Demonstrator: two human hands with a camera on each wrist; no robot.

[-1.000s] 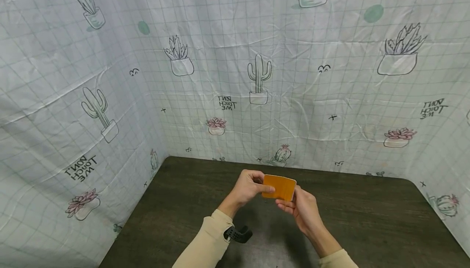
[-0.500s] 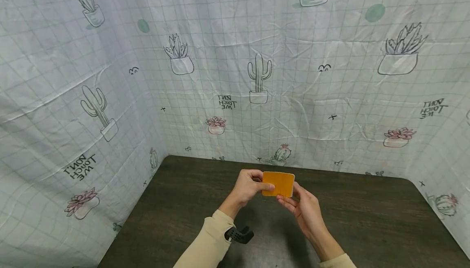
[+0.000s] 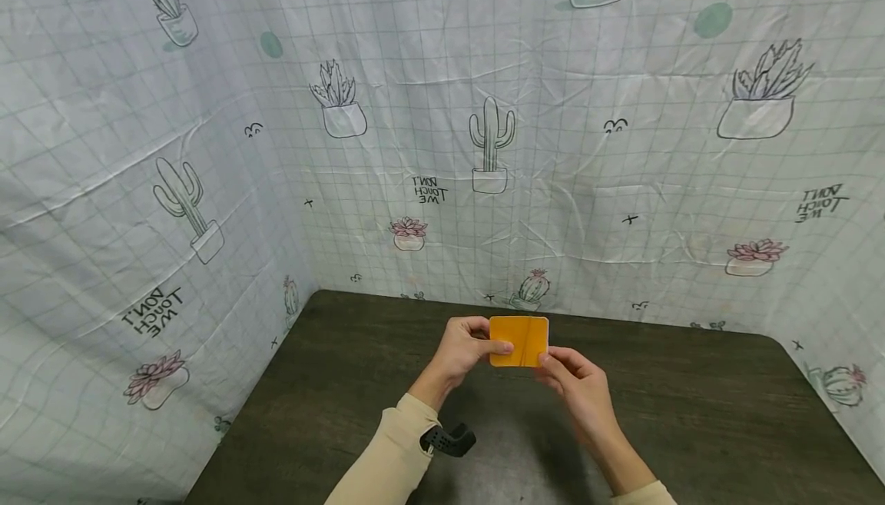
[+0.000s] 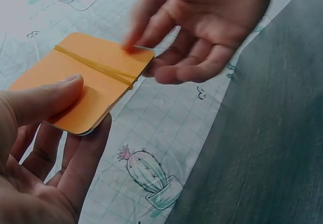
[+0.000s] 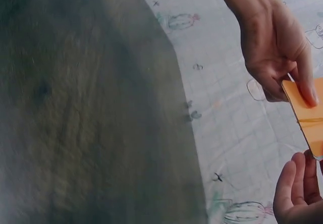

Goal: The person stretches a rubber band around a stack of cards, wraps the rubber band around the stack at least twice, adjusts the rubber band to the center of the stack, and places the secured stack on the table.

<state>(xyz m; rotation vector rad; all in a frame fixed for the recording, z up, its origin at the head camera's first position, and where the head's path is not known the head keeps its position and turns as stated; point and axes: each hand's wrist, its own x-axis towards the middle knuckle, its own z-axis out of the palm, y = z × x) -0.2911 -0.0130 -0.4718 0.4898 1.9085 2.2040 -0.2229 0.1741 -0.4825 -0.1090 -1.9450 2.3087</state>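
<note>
A small orange booklet with rounded corners is held up over the table, its face toward the head camera. A yellow rubber band runs across that face, its strands meeting near one edge in the left wrist view. My left hand grips the booklet's left side, thumb flat on the face and fingers behind. At the lower right corner, the thumb and fingers of my right hand pinch it, away from the band. In the right wrist view, the booklet is cut off by the frame's edge.
The dark wood table extends beneath both hands. A pale curtain printed with cacti surrounds its back and sides. My left wrist wears a black band below the sleeve.
My right thumb has come round onto the booklet's front at the lower right corner. The band's strands now show across the face. The left hand keeps its grip, slightly higher.
</note>
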